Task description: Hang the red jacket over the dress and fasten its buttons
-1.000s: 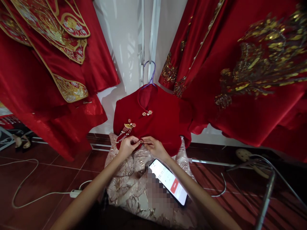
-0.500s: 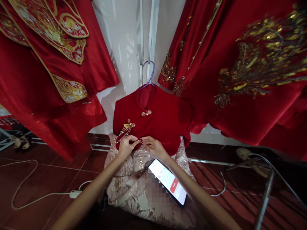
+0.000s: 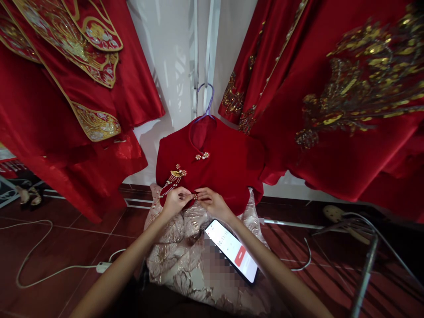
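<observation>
A short red velvet top (image 3: 228, 163) hangs on a purple hanger (image 3: 210, 108), its lower edge over pale floral brocade fabric (image 3: 185, 265). At its front hem, my left hand (image 3: 177, 201) pinches a small beaded clasp (image 3: 195, 196) between thumb and fingertips. From the other side, my right hand (image 3: 212, 203) has its fingertips closed on the same clasp; its exact parts are too small to make out. A matching pearl clasp (image 3: 202, 156) sits at the collar. Left of it hangs a gold fan-shaped brooch (image 3: 178, 173) with bead strings, close above my left hand.
On the brocade lies a lit phone (image 3: 232, 251), partly under my right forearm. Embroidered red garments (image 3: 99, 88) hang left, and a sequinned red one (image 3: 331, 154) right. A white cable (image 3: 59, 269) crosses the tiled floor. A metal stand leg (image 3: 366, 274) rises at right.
Both hands stay at the hem, with only slight finger shifts around the clasp; it shows a little further right. The phone's timer has advanced.
</observation>
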### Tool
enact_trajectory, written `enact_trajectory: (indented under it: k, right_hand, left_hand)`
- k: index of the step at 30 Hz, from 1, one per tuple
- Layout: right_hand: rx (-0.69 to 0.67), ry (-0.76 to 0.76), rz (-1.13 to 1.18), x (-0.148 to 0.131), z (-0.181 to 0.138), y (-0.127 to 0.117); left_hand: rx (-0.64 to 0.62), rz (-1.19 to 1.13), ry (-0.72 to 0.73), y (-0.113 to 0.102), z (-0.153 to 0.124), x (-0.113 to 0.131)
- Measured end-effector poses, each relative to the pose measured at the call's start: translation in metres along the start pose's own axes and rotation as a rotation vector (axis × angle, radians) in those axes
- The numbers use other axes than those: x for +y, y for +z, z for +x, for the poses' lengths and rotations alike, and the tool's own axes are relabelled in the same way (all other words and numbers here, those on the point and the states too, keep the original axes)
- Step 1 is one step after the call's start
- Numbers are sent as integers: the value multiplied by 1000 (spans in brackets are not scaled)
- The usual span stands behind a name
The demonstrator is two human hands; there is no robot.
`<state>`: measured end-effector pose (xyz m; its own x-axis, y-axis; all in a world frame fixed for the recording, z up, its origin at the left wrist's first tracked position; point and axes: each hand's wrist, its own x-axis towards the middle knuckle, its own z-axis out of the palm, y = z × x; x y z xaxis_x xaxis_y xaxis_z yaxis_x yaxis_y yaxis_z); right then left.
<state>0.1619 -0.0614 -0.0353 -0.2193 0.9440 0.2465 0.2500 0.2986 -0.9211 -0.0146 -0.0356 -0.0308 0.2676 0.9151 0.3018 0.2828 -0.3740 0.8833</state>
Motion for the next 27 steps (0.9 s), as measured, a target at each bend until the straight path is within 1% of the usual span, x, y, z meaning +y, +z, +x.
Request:
enact_trajectory:
  k: [3, 4, 5, 6, 8, 10, 11, 12, 14, 16, 20, 21, 23, 24, 25, 27]
  right_hand:
    - [44, -65, -112, -6, -3, 2]
    - [77, -93, -162, -9, -4, 2]
    - [119, -116, -205, -11, -4, 3]
    - [163, -133, -234, -14, -5, 2]
    - [230, -145, -240, -20, -4, 0]
    - [253, -150, -202, -27, -3, -5]
    - [250, -154, -184, -31, -3, -8]
    - [244, -157, -170, -34, -2, -10]
    - [233, -160, -158, -38, -2, -14]
    - [218, -159, -161, -39, -3, -14]
    - [149, -167, -162, -36, -4, -11]
    - [135, -169, -166, -36, -4, -11]
    - [140, -161, -200, -37, -4, -14]
    - [150, -151, -229, -38, -4, -17]
    - [149, -140, -265, -40, -4, -21]
    - [99, -131, -330, -47, -5, -30]
  left_hand:
    - [-279, -189, -86, -2, 1, 13]
    - [-316, -239, -119, -2, 3, 17]
    - [-295, -289, -162, -1, 5, 19]
    - [-224, -344, -210, 0, 8, 19]
    - [-14, -480, -292, 0, 18, 16]
    - [181, -637, -311, -2, 31, 10]
    - [230, -709, -296, -4, 37, 6]
    - [246, -765, -278, -5, 43, 3]
    - [225, -815, -259, -8, 52, 0]
    - [211, -814, -273, -7, 57, 0]
    - [297, -824, -351, 1, 58, 12]
    - [294, -817, -371, 3, 59, 16]
    - [226, -739, -371, 6, 60, 28]
    - [186, -662, -332, 6, 62, 35]
    - [160, -561, -256, 6, 64, 42]
    - [156, -304, -24, 4, 70, 55]
